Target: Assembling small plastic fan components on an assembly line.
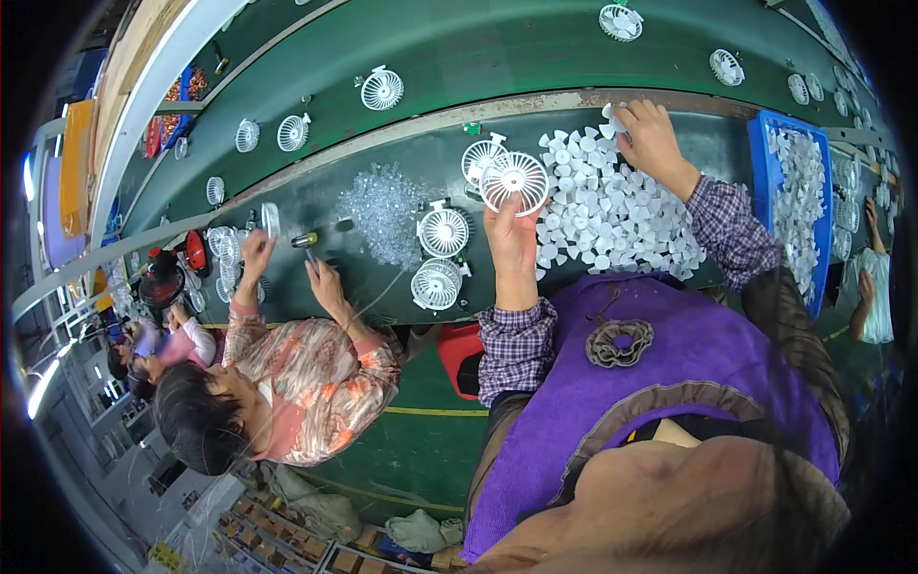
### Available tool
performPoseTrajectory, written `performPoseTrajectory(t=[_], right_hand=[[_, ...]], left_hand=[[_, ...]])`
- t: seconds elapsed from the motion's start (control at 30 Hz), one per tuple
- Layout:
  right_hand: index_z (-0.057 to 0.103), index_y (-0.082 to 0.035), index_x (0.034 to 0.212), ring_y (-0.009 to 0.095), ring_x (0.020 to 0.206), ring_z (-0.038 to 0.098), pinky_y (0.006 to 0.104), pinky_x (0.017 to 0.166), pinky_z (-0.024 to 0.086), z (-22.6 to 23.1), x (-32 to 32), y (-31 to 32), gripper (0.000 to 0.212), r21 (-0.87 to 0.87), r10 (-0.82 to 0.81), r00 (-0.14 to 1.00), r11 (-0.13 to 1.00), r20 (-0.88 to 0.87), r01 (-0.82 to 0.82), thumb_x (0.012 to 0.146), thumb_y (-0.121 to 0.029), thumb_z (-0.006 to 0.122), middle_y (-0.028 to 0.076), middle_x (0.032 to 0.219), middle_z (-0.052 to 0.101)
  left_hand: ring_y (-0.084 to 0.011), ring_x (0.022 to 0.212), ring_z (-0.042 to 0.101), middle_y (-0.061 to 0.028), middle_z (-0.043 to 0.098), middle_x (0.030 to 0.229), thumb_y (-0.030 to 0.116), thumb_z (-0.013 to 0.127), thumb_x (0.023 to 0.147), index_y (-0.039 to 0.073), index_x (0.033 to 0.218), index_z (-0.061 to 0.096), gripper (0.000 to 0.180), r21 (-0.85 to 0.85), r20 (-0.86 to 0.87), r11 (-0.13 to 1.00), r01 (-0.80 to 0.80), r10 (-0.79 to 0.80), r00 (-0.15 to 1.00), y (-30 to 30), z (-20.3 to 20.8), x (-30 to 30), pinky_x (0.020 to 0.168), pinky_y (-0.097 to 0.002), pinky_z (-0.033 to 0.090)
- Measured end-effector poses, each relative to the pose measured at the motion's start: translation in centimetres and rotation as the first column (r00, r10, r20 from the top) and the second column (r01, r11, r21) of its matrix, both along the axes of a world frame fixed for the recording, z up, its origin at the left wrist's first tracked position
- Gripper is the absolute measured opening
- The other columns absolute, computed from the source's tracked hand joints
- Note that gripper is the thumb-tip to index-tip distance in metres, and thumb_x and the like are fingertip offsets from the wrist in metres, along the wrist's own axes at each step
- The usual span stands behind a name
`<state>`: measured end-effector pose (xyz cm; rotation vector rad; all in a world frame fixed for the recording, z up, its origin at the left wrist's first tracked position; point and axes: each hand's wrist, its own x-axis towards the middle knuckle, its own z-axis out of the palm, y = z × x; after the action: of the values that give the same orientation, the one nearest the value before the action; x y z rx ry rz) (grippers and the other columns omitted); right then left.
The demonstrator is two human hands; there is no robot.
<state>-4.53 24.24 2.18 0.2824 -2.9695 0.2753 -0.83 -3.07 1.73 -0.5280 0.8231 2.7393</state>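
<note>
Left hand [512,234]: we pinch a round white fan grille [516,174] low on its rim, thumb in front, above the bench [719,139].
Right hand [654,142]: our fingers are bent at a single white blade [609,121] on the far edge of the blade pile [612,215]; we cannot tell whether they grip it.
Behind the grille: a second fan head [475,161] is partly covered from our view, so we might knock it if the left hand drops or swings.
Grille rim: our hold looks one-sided, so pressure on the hub could tip it.
Blade pile: the blades lie loose and tangled; a hurried pick could bring two, or drag others off.
Clear parts: their heap [382,212] lies left of two more fan heads [441,258]; a sweeping sleeve could scatter it.
Co-worker's hand [327,287]: beyond that heap, well apart from ours, so collision seems unlikely.
</note>
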Motion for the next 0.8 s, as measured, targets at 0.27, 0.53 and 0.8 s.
performPoseTrajectory(t=[0.27, 0.53, 0.8], right_hand=[[0.061, -0.001, 0.105, 0.031, 0.088, 0.056, 0.04, 0.077, 0.047, 5.3, 3.2, -6.3, 0.034, -0.424, 0.187, 0.979, 0.883, -0.076, -0.201, 0.074, -0.013, 0.068, 0.014, 0.093, 0.06], [0.06, 0.001, 0.104, 0.03, 0.089, 0.055, 0.0395, 0.078, 0.046, 4.3, 1.8, -10.6, 0.038, -0.441, 0.32, 0.943, 0.836, -0.09, -0.326, 0.07, -0.011, 0.071, 0.012, 0.094, 0.058], [0.059, 0.0, 0.108, 0.03, 0.09, 0.058, 0.0376, 0.078, 0.048, 4.5, 2.5, -8.4, 0.035, -0.576, 0.346, 0.938, 0.773, 0.031, -0.266, 0.076, -0.007, 0.07, 0.014, 0.099, 0.059]], left_hand=[[-0.0221, 0.107, 0.058, -0.0104, 0.056, 0.119, -0.006, 0.049, 0.078, -0.001, 0.125, 0.048, 0.047, -0.165, -0.084, 0.983, 0.083, -0.098, 0.992, 0.4, 0.0, 0.5, 0.093, -0.0407, 0.049], [-0.0169, 0.101, 0.059, -0.0087, 0.059, 0.115, 0.001, 0.056, 0.084, -0.001, 0.125, 0.049, 0.041, -0.319, -0.102, 0.929, 0.19, -0.233, 0.967, 1.4, -1.1, 0.5, 0.084, -0.0298, 0.049], [-0.0076, 0.089, 0.058, -0.0032, 0.064, 0.104, 0.0, 0.064, 0.087, 0.001, 0.119, 0.055, 0.033, -0.561, -0.08, 0.817, 0.136, -0.217, 0.973, 1.9, -0.3, 0.6, 0.077, -0.0227, 0.048]])
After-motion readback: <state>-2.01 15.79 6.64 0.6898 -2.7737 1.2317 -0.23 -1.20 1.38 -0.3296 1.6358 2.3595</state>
